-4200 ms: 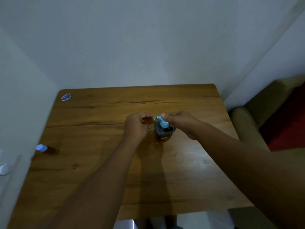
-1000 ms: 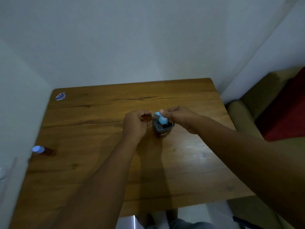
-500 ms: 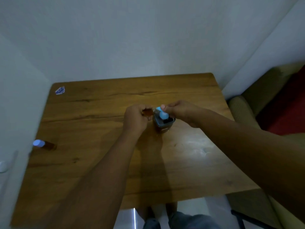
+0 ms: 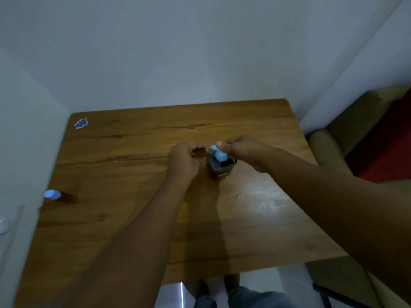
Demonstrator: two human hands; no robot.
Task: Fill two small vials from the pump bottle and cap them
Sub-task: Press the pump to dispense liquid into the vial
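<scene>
A dark squarish pump bottle (image 4: 220,172) with a light blue pump head (image 4: 220,154) stands in the middle of the wooden table (image 4: 124,218). My right hand (image 4: 242,150) rests on the pump head, fingers curled over it. My left hand (image 4: 183,161) holds a small amber vial (image 4: 198,152) up against the pump's spout, just left of the bottle. A second amber vial (image 4: 61,196) with a light blue cap lies near the table's left edge.
A blue and white sticker (image 4: 81,123) sits at the table's far left corner. White walls close in behind and on the left. An olive armchair (image 4: 329,147) with red fabric stands to the right. My legs show below the near table edge.
Both hands keep the same grips on the vial and the pump head. Only the camera view has shifted a little; the capped vial on the left stays where it was.
</scene>
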